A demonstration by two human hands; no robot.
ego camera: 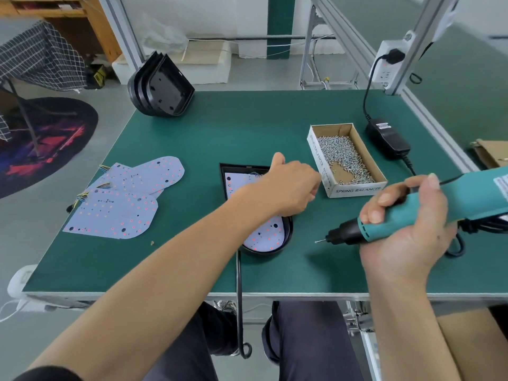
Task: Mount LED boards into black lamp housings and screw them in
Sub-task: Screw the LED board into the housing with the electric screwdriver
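LED board in housing under curled L hand; R hand grips screwdriver.

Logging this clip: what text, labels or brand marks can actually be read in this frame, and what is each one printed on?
"SPRING BALANCER": near end of the cardboard screw box.
The same box's long left side carries print, too skewed to read.
White label on the teal electric screwdriver: blurred, unreadable.
Label on the black power adapter: too small to read.
LED boards: markings too small.
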